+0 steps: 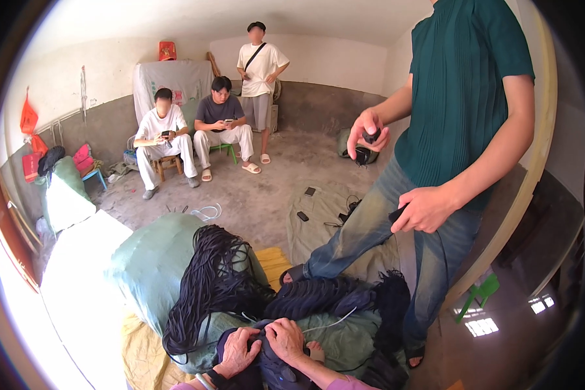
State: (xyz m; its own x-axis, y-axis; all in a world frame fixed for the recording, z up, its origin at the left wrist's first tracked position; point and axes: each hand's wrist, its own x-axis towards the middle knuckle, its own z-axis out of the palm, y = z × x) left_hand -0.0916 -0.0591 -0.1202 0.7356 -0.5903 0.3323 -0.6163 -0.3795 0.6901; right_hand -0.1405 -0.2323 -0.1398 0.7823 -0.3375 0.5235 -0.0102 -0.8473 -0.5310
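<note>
My left hand (pixel 240 351) and my right hand (pixel 284 337) are close together at the lower middle, fingers curled on a dark navy bundle (pixel 264 346) between them. What the fingertips pinch is too small to make out. A heap of long black cords (pixel 214 279) hangs over the large green sack (pixel 156 260) just beyond my left hand. Past my right hand lies a thick roll of dark navy cords (pixel 322 296), ending in a loose tuft (pixel 391 305). A thin white cord (pixel 328 323) runs across the green cloth (pixel 351 344) beside my right hand.
A person in a green shirt (pixel 458 97) stands close on the right, holding small black objects. Two seated people (pixel 164 133) and one standing person (pixel 261 71) are at the back. A grey-green cloth (pixel 309 221) with small devices covers part of the floor. Yellow sacking (pixel 143 351) lies beneath.
</note>
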